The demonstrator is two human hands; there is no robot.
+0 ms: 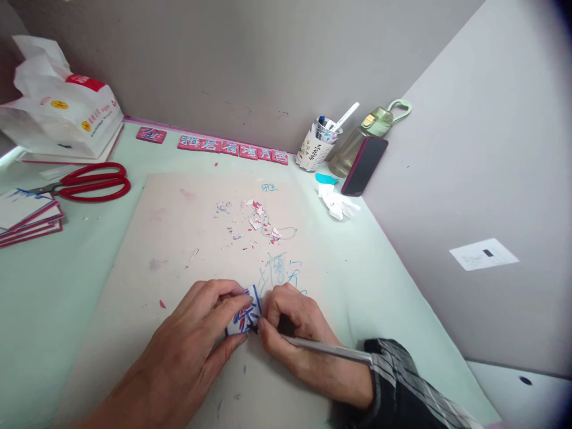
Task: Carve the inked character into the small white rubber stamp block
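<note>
Card [243,312], marked in blue and red, sits on the beige board [165,244], pinched in my left hand [187,333], presumably to steady it against 1 silver tool [333,349] my right hand [304,339] grips near its tip, likely for control.

Left hand [196,339] palm down, fingers bent, thumb apart below them. Right hand [297,333] curled in a pinch grip, wrist resting low; lower fingers apparently tucked, partly hidden.
</note>
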